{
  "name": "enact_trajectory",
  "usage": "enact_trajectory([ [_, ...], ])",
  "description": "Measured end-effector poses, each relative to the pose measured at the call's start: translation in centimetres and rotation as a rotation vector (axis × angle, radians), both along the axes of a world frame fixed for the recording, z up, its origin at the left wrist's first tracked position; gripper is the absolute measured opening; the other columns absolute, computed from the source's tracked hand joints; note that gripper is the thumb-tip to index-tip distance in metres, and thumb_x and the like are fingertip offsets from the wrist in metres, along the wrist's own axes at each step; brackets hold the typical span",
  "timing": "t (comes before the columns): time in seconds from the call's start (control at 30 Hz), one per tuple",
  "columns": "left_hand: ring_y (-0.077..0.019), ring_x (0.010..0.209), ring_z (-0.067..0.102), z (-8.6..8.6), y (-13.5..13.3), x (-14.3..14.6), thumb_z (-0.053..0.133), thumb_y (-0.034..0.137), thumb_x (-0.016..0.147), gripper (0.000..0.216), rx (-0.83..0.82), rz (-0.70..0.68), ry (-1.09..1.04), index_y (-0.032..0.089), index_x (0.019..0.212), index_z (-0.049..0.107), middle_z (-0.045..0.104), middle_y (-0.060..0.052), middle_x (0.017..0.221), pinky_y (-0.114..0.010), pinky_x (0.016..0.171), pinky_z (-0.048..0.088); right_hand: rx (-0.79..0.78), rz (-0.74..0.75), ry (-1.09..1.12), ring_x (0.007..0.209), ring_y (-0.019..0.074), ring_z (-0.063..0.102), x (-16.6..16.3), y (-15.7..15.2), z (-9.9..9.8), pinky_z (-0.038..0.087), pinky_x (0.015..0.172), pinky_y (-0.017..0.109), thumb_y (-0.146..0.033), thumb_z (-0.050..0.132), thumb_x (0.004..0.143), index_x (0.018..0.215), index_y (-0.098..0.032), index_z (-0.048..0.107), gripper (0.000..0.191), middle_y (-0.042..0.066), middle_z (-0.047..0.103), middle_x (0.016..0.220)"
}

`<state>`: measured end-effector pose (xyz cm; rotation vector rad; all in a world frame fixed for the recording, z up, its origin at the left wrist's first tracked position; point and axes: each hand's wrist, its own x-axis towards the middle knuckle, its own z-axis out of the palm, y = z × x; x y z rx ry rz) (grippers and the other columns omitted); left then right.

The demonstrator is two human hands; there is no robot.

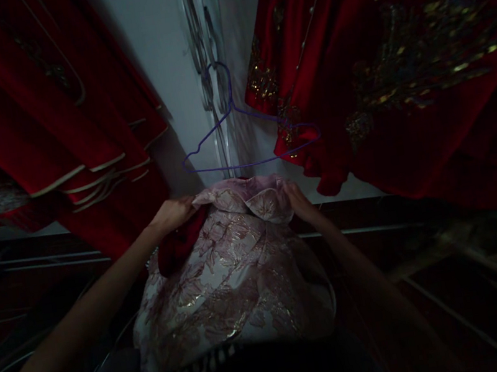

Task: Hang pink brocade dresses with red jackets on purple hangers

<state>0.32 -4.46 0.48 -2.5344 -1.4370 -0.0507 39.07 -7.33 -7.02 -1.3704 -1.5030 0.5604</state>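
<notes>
A pale pink dress (pixel 244 275) with a shiny floral pattern lies spread before me, its upper edge held up toward the wall. My left hand (pixel 176 213) grips one end of that edge, fingers closed on the cloth. At the other end, my right hand (pixel 296 197) is closed on the fabric, its fingers partly hidden in shadow. Just above the dress hangs a thin purple hanger (pixel 252 163), apart from the cloth. A piece of dark red cloth (pixel 182 243) lies against the dress near my left hand.
Red garments with pale trim (pixel 44 118) hang at the left. More red garments with gold sequins (pixel 419 46) hang at the right. Several metal hooks (pixel 198 43) run down the pale wall (pixel 158 30). Dim, blurred objects lie on the dark floor at the right.
</notes>
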Motion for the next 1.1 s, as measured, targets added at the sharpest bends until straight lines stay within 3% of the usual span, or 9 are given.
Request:
enact_trajectory([
  [0.13, -0.0222, 0.09, 0.061, 2.1, -0.3, 3.2, 0.033, 0.034, 0.095, 0.033, 0.173, -0.14, -0.159, 0.018, 0.104, 0.06, 0.064, -0.011, 0.099, -0.031, 0.07, 0.048, 0.047, -0.017, -0.026, 0.09, 0.0216, 0.053, -1.2, -1.1, 2.0, 0.046, 0.09, 0.043, -0.055, 0.031, 0.09, 0.081, -0.024, 0.045, 0.035, 0.005, 0.053, 0.088],
  [0.27, -0.0233, 0.107, 0.053, 4.5, 0.9, 9.0, 0.035, 0.028, 0.095, 0.032, 0.303, -0.325, -0.356, 0.017, 0.109, 0.061, 0.061, -0.012, 0.111, -0.037, 0.092, 0.046, 0.165, -0.089, 0.026, 0.091, 0.0208, 0.054, -2.0, -1.2, 5.3, 0.046, 0.09, 0.04, -0.053, 0.036, 0.088, 0.084, -0.023, 0.045, 0.031, 0.005, 0.054, 0.09],
  [0.37, -0.0255, 0.12, 0.047, 3.3, 1.2, 13.2, 0.043, 0.027, 0.091, 0.026, 0.288, -0.473, -0.347, 0.018, 0.101, 0.065, 0.056, -0.012, 0.126, -0.044, 0.106, 0.038, 0.228, -0.159, 0.061, 0.092, 0.0207, 0.055, -2.4, -1.7, 6.4, 0.046, 0.089, 0.039, -0.054, 0.038, 0.088, 0.087, -0.023, 0.046, 0.032, 0.005, 0.056, 0.092],
  [0.47, -0.0294, 0.122, 0.045, 0.1, 0.3, 15.5, 0.048, 0.023, 0.087, 0.022, 0.337, -0.372, -0.355, 0.015, 0.098, 0.066, 0.053, -0.015, 0.129, -0.05, 0.11, 0.033, 0.243, -0.192, 0.146, 0.087, 0.0196, 0.057, -2.3, -2.4, 6.4, 0.047, 0.083, 0.036, -0.055, 0.042, 0.086, 0.088, -0.023, 0.047, 0.032, 0.004, 0.058, 0.089],
  [0.6, -0.0311, 0.118, 0.045, -2.2, -1.9, 15.4, 0.051, 0.019, 0.084, 0.026, 0.4, -0.201, -0.452, 0.016, 0.107, 0.064, 0.057, -0.014, 0.123, -0.051, 0.108, 0.034, 0.294, -0.215, 0.227, 0.083, 0.0182, 0.058, -1.2, -2.5, 6.1, 0.048, 0.082, 0.034, -0.054, 0.049, 0.083, 0.09, -0.022, 0.049, 0.033, 0.003, 0.058, 0.087],
  [0.8, -0.0276, 0.112, 0.048, -0.5, -4.0, 13.8, 0.046, 0.02, 0.088, 0.023, 0.37, -0.255, -0.507, 0.019, 0.102, 0.065, 0.058, -0.012, 0.117, -0.048, 0.103, 0.039, 0.349, -0.529, 0.559, 0.094, 0.0189, 0.06, 0.5, -1.3, 5.2, 0.048, 0.089, 0.038, -0.054, 0.049, 0.081, 0.092, -0.022, 0.047, 0.035, 0.005, 0.058, 0.097],
  [0.97, -0.0269, 0.114, 0.046, -0.1, -4.7, 13.3, 0.045, 0.017, 0.087, 0.023, 0.367, -0.281, -0.507, 0.017, 0.1, 0.064, 0.057, -0.011, 0.12, -0.049, 0.103, 0.038, 0.395, -0.391, 0.911, 0.089, 0.0139, 0.061, 0.2, -1.1, 5.0, 0.049, 0.085, 0.032, -0.046, 0.059, 0.077, 0.093, -0.021, 0.051, 0.03, 0.0, 0.059, 0.093],
  [1.1, -0.0271, 0.117, 0.045, -0.2, -5.1, 12.8, 0.046, 0.017, 0.086, 0.022, 0.378, -0.302, -0.492, 0.017, 0.098, 0.064, 0.055, -0.011, 0.122, -0.05, 0.106, 0.036, 0.407, -0.284, 0.954, 0.086, 0.0119, 0.061, -0.4, -1.4, 5.5, 0.05, 0.082, 0.03, -0.044, 0.064, 0.075, 0.089, -0.021, 0.053, 0.029, -0.002, 0.059, 0.092],
])
